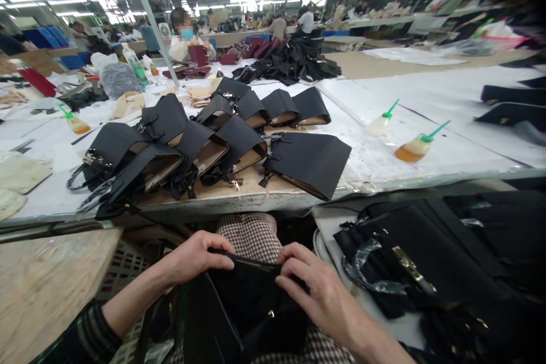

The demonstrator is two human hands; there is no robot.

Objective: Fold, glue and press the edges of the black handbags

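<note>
A black handbag (256, 301) rests on my lap, its upper edge toward the table and a small gold-coloured piece on its face. My left hand (200, 256) pinches the left end of that edge between thumb and fingers. At the right end, my right hand (305, 281) grips the same edge, fingers bent over it. The lower part of the bag runs out of view at the bottom. Just beyond, on the table's near edge, lies a black bag body (309, 162) with its tan inside partly showing.
Several black bags (200, 148) crowd the white-covered table (354, 179). Two glue bottles (413, 149) with green nozzles stand to the right. Finished-looking black bags with gold clasps (412, 270) are piled at my right. A wooden board (55, 290) lies left; a masked person (185, 40) sits opposite.
</note>
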